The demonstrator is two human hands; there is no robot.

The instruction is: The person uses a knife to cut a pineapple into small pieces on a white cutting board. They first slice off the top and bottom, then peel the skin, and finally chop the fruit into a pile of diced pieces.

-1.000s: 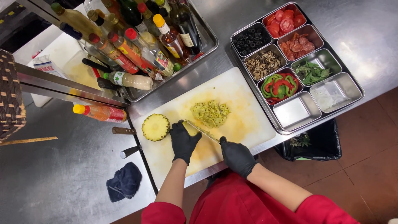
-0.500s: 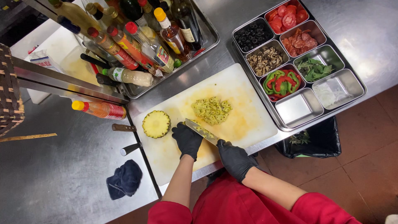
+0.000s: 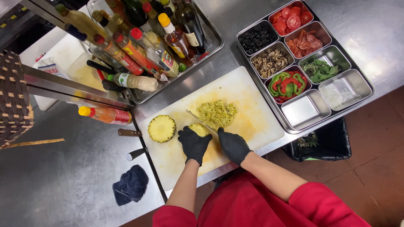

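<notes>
Overhead view of a steel tabletop. At far left, a dark blue cloth lies beside a white cutting board. On the board's left part sits a round pineapple half, cut face up. Just right of it, the left hand, in a black glove, presses a smaller pineapple piece down with curled fingers. The right hand, also gloved, has its fingers wrapped around a knife whose blade rests against that piece. Beyond the blade lies a pile of chopped pineapple. At far right stands a tray of topping tins. The step looks like mid-slicing; a steady downward cut clear of the fingertips seems called for.
</notes>
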